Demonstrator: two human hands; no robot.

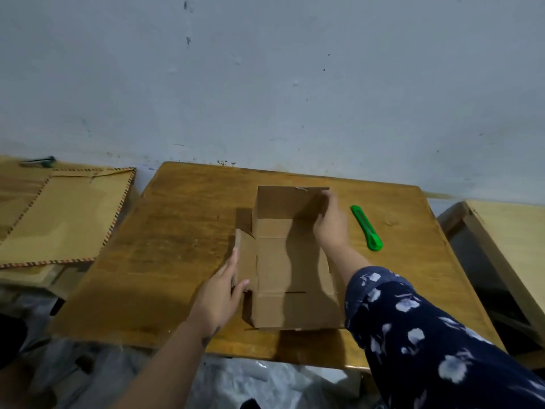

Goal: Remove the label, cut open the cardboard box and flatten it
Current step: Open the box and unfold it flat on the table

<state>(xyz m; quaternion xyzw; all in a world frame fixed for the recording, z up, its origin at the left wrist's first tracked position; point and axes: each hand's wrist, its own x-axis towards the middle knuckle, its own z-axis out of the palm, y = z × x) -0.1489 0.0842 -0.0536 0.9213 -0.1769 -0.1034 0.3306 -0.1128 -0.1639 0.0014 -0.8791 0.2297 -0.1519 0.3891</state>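
Observation:
An opened brown cardboard box [290,267] lies on a wooden table [182,231], its panels partly spread out and its far wall still upright. My left hand [222,293] grips the raised left side flap, fingers along its outer face and thumb inside. My right hand [330,219] holds the far right corner of the upright wall. A green utility knife [366,227] lies on the table just right of my right hand, untouched. No label shows on the box.
Flat cardboard sheets [65,214] are stacked on a surface to the left. Another wooden piece [507,231] stands to the right of the table. A grey-blue wall [265,84] runs directly behind the table. Plastic sheeting [259,382] covers the floor below.

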